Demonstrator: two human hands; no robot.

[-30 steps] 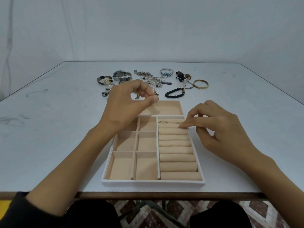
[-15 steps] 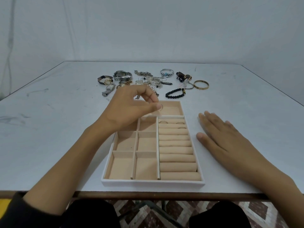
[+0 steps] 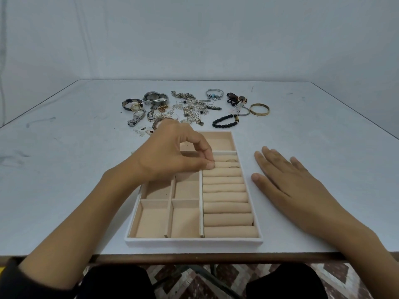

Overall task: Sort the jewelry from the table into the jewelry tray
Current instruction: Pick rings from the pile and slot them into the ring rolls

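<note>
A white jewelry tray [image 3: 194, 241] with beige lining lies near the table's front edge. Its right side holds ring rolls [image 3: 226, 203]; two rings [image 3: 231, 160] sit in the far slots. My left hand [image 3: 172, 152] reaches over the tray, its thumb and forefinger pinched together at the left end of the far rolls. The small ring they pinch is hidden between the fingertips. My right hand [image 3: 287, 182] rests flat on the table just right of the tray, fingers straight. Loose jewelry [image 3: 190, 106] lies in a pile beyond the tray.
Behind the tray lie watches [image 3: 155, 98], a black bead bracelet [image 3: 224, 121], a gold bangle [image 3: 259, 109] and a silver bracelet with blue beads [image 3: 213, 94]. The tray's left compartments [image 3: 153, 221] hold nothing. The table's front edge [image 3: 194, 257] runs just below the tray.
My right hand left the ring rolls and lay down flat beside the tray. My left hand carried a small ring from above the tray's far end down to the far ring rolls.
</note>
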